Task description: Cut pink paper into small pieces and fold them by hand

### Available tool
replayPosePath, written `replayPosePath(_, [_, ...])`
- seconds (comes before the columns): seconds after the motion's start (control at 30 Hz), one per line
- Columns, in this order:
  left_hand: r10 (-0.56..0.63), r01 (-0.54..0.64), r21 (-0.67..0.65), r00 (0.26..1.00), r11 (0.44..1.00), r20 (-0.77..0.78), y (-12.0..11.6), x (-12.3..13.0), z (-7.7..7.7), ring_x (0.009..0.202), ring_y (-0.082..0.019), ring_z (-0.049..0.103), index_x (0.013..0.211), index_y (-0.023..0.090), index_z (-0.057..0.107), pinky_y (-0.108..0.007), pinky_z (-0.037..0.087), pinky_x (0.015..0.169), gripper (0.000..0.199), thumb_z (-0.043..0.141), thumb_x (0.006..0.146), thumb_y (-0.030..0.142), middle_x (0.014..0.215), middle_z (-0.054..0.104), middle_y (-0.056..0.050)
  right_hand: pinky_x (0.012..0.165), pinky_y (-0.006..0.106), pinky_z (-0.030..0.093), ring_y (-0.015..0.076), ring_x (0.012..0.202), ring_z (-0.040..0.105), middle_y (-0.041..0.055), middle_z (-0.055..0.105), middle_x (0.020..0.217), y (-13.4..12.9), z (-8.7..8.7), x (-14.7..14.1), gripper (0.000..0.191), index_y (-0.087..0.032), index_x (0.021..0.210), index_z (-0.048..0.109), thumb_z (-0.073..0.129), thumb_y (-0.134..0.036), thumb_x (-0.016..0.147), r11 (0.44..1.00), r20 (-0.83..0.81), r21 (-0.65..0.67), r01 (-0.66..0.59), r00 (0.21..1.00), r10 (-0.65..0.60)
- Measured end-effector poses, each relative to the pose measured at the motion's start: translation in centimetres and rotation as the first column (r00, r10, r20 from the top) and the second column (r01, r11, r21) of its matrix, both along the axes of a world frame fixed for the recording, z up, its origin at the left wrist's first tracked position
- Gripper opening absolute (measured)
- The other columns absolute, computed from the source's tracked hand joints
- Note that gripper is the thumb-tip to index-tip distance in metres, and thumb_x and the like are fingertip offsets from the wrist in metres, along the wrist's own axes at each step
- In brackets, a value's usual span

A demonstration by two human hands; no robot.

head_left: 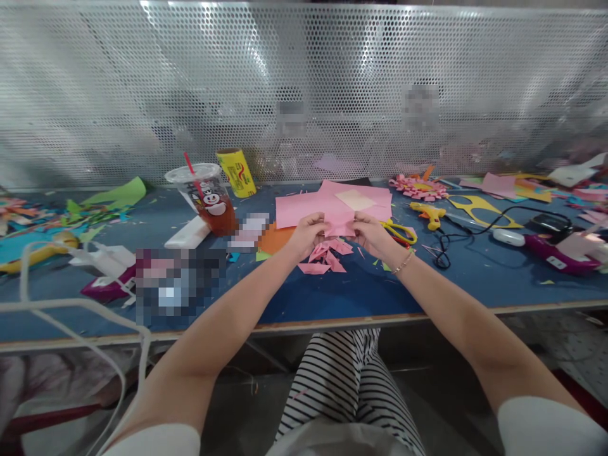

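Between both hands a small piece of pink paper (339, 226) is held by its two sides, above the table. My left hand (311, 233) pinches its left edge, and my right hand (369, 232) pinches its right edge. Just beneath lie several cut pink paper pieces (327, 255) in a loose pile. Larger pink sheets (299, 209) lie behind the hands, with a cream paper piece (355, 200) on top. Yellow-handled scissors (403, 232) rest right beside my right hand, partly hidden by it. An orange sheet (275, 240) lies left of my left hand.
A plastic drink cup (213, 202) with a red straw and a yellow can-like tube (237, 173) stand back left. To the right are a yellow glue gun (427, 215), its black cord (444, 244) and a pink fringed paper ring (418, 187). A perforated metal panel (332, 76) closes the back.
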State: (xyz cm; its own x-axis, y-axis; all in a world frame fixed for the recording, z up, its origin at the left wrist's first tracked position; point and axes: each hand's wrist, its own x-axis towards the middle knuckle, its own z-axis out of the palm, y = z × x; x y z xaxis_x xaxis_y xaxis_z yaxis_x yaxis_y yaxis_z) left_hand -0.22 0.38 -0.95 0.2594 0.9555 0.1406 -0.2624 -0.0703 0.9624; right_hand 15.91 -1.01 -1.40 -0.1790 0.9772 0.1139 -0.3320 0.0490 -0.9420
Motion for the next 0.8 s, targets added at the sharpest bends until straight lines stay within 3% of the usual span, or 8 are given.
replayPosePath(0.1, [-0.096, 0.100, -0.052, 0.992, 0.994, 0.081, 0.08, -0.27, 0.15, 0.058, -0.008, 0.055, 0.074, 0.015, 0.060, -0.031, 0.053, 0.067, 0.019, 0.061, 0.056, 0.012, 0.063, 0.054, 0.003, 0.058, 0.021, 0.049, 0.0067, 0.057, 0.052, -0.0044, 0.056, 0.063, -0.01, 0.09, 0.28, 0.015, -0.019, 0.074, 0.059, 0.059, -0.015, 0.060, 1.000, -0.021, 0.000, -0.015, 1.000, 0.015])
replayPosePath(0.37, [-0.082, 0.083, -0.014, 0.995, 0.996, 0.052, 0.03, -0.16, 0.16, 0.067, -0.012, 0.059, 0.063, 0.012, 0.062, -0.036, 0.053, 0.073, 0.014, 0.050, 0.055, 0.008, 0.066, 0.059, -0.002, 0.062, 0.026, 0.050, 0.0105, 0.063, 0.056, 0.0015, 0.061, 0.072, 0.40, -0.02, 0.60, 0.019, -0.017, 0.074, 0.062, 0.045, -0.018, 0.066, 0.999, 0.012, 0.032, -0.003, 1.000, 0.003])
replayPosePath(0.5, [-0.068, 0.067, 0.062, 0.998, 0.996, 0.008, 0.01, -0.05, -0.05, 0.069, -0.011, 0.058, 0.067, 0.012, 0.060, -0.037, 0.052, 0.076, 0.008, 0.060, 0.062, 0.018, 0.071, 0.058, -0.001, 0.062, 0.027, 0.051, 0.0105, 0.065, 0.054, 0.0002, 0.059, 0.075, 0.41, -0.28, 0.23, 0.015, -0.018, 0.076, 0.062, 0.055, -0.028, 0.068, 0.983, 0.121, 0.172, 0.063, 0.989, -0.085])
replayPosePath(0.67, [0.004, 0.010, 0.161, 0.996, 0.987, -0.086, 0.08, 0.04, -0.48, 0.061, -0.006, 0.055, 0.083, 0.017, 0.049, -0.033, 0.052, 0.071, 0.034, 0.071, 0.058, 0.021, 0.065, 0.052, 0.006, 0.058, 0.025, 0.051, 0.0084, 0.061, 0.050, -0.0013, 0.056, 0.078, -0.01, -0.10, -0.07, 0.023, -0.021, 0.086, 0.060, 0.062, -0.027, 0.064, 0.936, 0.275, 0.322, 0.139, 0.933, -0.233])
replayPosePath(0.8, [0.017, -0.001, 0.165, 0.995, 0.986, -0.097, 0.07, 0.04, -0.51, 0.058, -0.006, 0.054, 0.091, 0.017, 0.048, -0.032, 0.052, 0.070, 0.037, 0.069, 0.060, 0.020, 0.061, 0.051, 0.007, 0.056, 0.023, 0.048, 0.0078, 0.058, 0.048, -0.0036, 0.051, 0.069, -0.06, 0.01, 0.06, 0.031, -0.021, 0.094, 0.057, 0.062, -0.024, 0.064, 0.916, 0.272, 0.375, 0.145, 0.927, -0.258])
